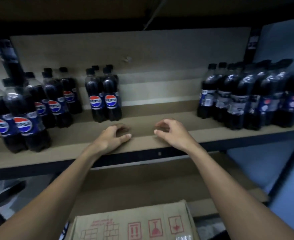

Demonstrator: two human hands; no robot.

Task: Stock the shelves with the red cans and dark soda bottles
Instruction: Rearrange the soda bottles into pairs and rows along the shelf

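Observation:
Dark soda bottles with black caps stand on a cardboard-lined shelf (142, 144). A small group (103, 96) stands left of centre, several more (30, 108) fill the left end, and a tight pack (246, 96) stands at the right. My left hand (114, 136) and my right hand (170, 133) hover side by side over the shelf's front edge, fingers loosely curled, holding nothing. No red cans are in sight.
A cardboard box (134, 224) with red handling symbols sits below, between my forearms. A lower shelf (142, 187) lies under the stocked one. A blue wall (281, 42) rises to the right. A bare stretch of shelf lies between the bottle groups.

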